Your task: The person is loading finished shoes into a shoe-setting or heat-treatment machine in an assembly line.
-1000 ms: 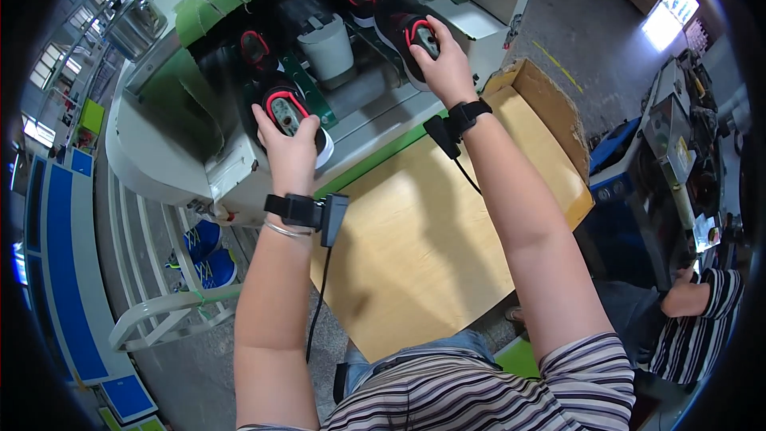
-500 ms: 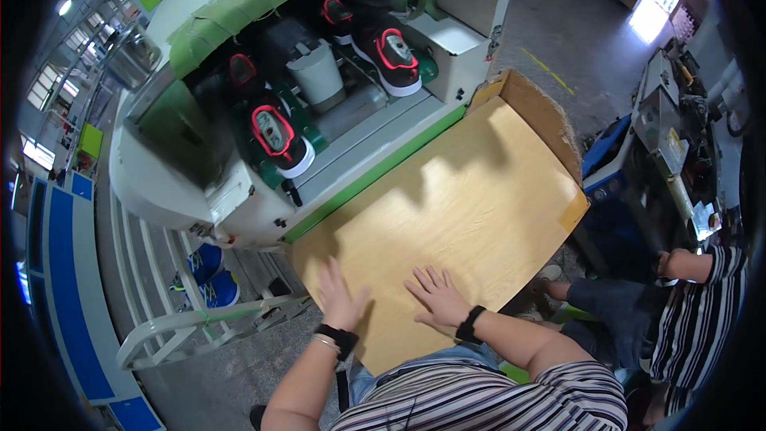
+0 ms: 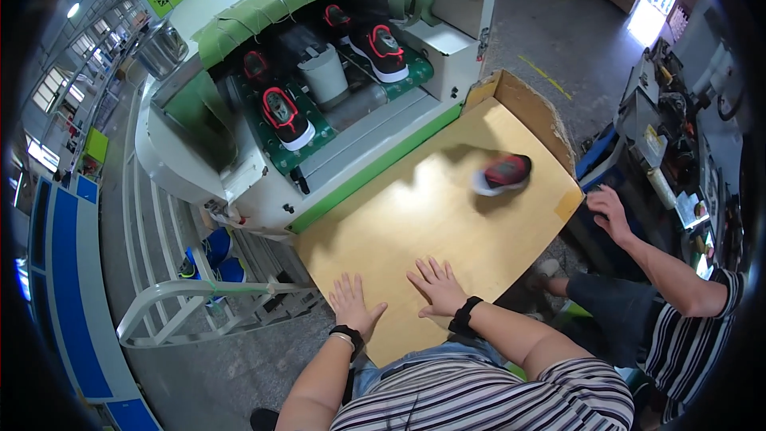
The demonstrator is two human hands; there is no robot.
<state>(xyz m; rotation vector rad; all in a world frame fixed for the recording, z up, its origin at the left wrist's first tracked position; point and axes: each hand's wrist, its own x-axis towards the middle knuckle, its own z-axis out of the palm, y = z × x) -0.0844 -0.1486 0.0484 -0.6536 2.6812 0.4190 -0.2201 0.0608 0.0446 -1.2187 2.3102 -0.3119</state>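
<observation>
My left hand [image 3: 355, 307] lies flat with spread fingers on the near left part of a light wooden board [image 3: 383, 231]. To its right, my right hand [image 3: 439, 287] rests on the same board, fingers stretched out; neither hand holds anything. A black shoe [image 3: 504, 174] with red trim and a white sole is on the board's right part, blurred by motion, beyond my right hand. Inside the machine [image 3: 239, 183], similar shoes sit on two green belts: one shoe [image 3: 285, 118] at the front left, another [image 3: 381, 53] at the front right, with others behind them.
At the right, a co-worker's hand [image 3: 610, 214] is held out beside the board. A cardboard edge [image 3: 538, 112] borders the board's far right side. White metal rails [image 3: 159, 295] stand at the left, with blue shoes [image 3: 219, 251] on the rack. A cluttered bench [image 3: 662, 144] is at the far right.
A shoe has appeared on the board's right part, and the co-worker's hand has come toward it. My left hand has settled flat. The shoes on the belts have shifted slightly in view.
</observation>
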